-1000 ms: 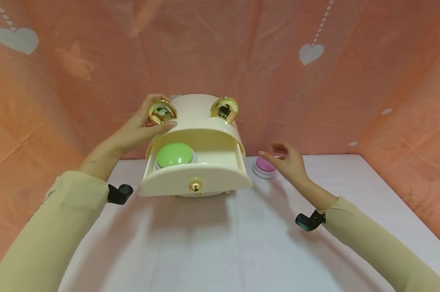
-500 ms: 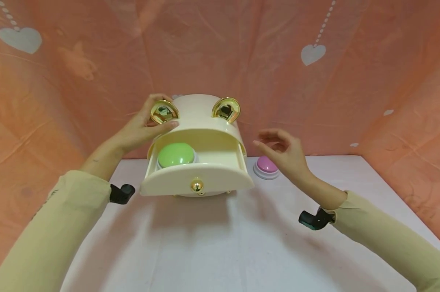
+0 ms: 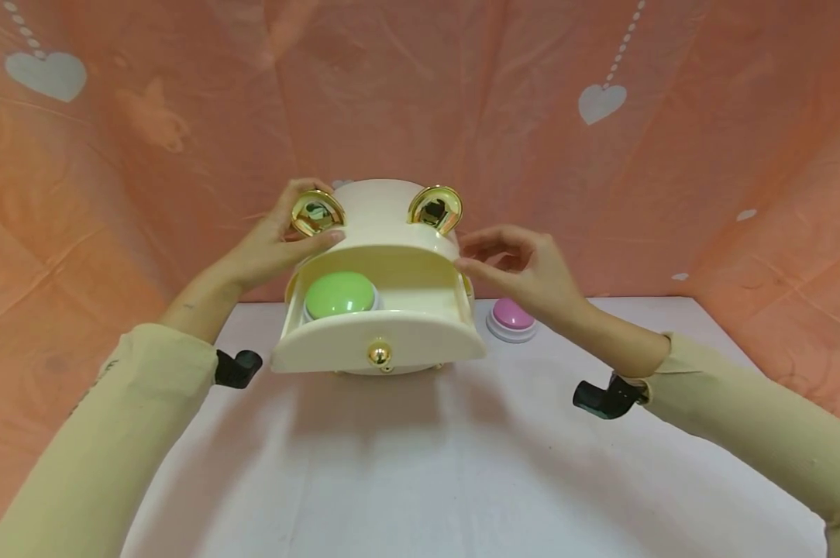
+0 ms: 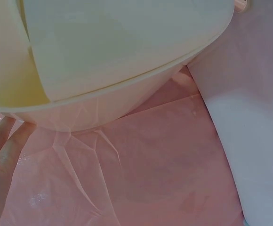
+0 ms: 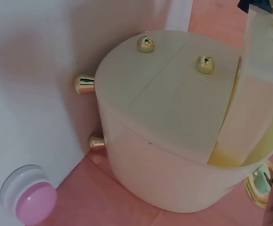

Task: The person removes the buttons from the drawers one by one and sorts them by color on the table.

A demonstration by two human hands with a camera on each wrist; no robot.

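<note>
Cream round box (image 3: 392,232) with two gold ear-shaped handles stands on the white table (image 3: 406,465), toward its far edge, against the pink heart-print backdrop (image 3: 183,101). Small gold ball feet underneath, plain in the right wrist view.

Drawer (image 3: 378,341) of the box is pulled out toward the person; gold knob (image 3: 379,355) on its front. Green dome button (image 3: 341,295) sits inside the drawer, at its left end.

Left hand (image 3: 273,248) is on the upper left of the box: thumb lies along the top front rim, fingers curve round behind the left gold ear (image 3: 315,213). It grips the box there. Left wrist view shows only fingertips low in the corner under the cream shell.

Right hand (image 3: 525,267) is at the upper right of the box, just below the right gold ear (image 3: 435,209). Fingers loosely bent, tips at the box's right rim; looks like contact, but I cannot tell whether it is touching or just short. Nothing enclosed in it.

Pink dome button (image 3: 510,318) on a white base sits on the table just right of the box, below the right hand, apart from it.

Both arms in pale yellow sleeves (image 3: 113,434); black wrist mounts (image 3: 604,397) show at the cuffs.
</note>
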